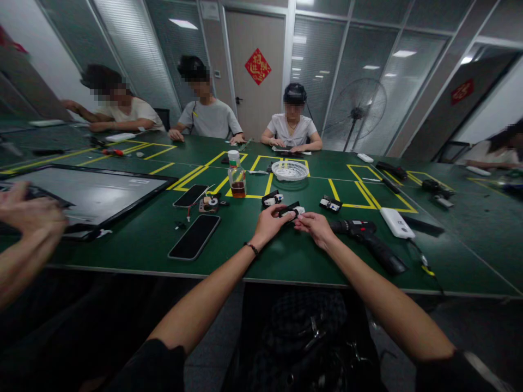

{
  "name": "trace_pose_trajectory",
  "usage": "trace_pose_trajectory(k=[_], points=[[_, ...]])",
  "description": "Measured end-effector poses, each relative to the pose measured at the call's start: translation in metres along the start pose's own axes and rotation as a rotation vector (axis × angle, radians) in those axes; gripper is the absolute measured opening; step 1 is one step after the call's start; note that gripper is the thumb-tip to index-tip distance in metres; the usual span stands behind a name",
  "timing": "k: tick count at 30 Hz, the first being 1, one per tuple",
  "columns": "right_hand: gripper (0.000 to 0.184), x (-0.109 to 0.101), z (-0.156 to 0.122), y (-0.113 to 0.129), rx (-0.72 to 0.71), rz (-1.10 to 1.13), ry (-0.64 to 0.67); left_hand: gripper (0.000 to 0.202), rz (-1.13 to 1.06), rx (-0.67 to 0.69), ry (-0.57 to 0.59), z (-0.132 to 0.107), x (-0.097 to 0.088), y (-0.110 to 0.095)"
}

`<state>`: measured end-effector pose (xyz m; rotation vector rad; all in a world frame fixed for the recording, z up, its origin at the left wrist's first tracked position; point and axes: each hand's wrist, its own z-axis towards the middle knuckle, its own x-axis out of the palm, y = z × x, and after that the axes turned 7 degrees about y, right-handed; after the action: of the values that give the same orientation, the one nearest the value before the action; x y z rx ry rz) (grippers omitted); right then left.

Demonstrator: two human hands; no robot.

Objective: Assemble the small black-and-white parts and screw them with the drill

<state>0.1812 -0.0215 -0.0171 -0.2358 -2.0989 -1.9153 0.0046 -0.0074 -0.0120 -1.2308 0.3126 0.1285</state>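
Just above the green table, my left hand (269,224) grips a small black-and-white part (295,212), its fingers closed round the left side. The fingertips of my right hand (314,226) pinch at the right end of that same part. Two similar black-and-white parts lie on the table, one part (272,199) behind my left hand and another part (330,203) beyond my right hand. A black cordless drill (370,239) lies on its side right beside my right hand. What exactly the held part is I cannot make out.
Left of my hands lie a phone (194,237), another phone (190,196) and a small wired part (210,203). A bottle (237,177) and white basket (290,170) stand beyond. A white power bank (396,223) lies right. A co-worker's hand (30,218) is over a large panel (102,198).
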Motion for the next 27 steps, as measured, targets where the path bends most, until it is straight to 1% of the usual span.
trace_pose_trajectory(k=[5, 11, 15, 21, 27], points=[[0.014, 0.000, -0.001, 0.000, -0.055, -0.014, -0.003, 0.056, -0.083, -0.050, -0.027, 0.002, 0.001, 0.002], [0.018, 0.000, 0.001, -0.008, -0.087, 0.030, -0.007, 0.054, -0.134, -0.041, -0.031, 0.003, 0.002, 0.002], [0.020, 0.002, 0.002, -0.013, -0.089, 0.093, -0.016, 0.052, -0.135, -0.040, -0.049, 0.002, 0.002, 0.001], [0.017, 0.011, -0.002, -0.017, -0.131, 0.170, -0.045, 0.051, -0.073, -0.002, -0.051, 0.001, 0.001, 0.003], [0.014, 0.018, -0.006, -0.017, -0.106, 0.236, -0.058, 0.051, -0.080, 0.009, -0.081, 0.002, -0.001, 0.004]])
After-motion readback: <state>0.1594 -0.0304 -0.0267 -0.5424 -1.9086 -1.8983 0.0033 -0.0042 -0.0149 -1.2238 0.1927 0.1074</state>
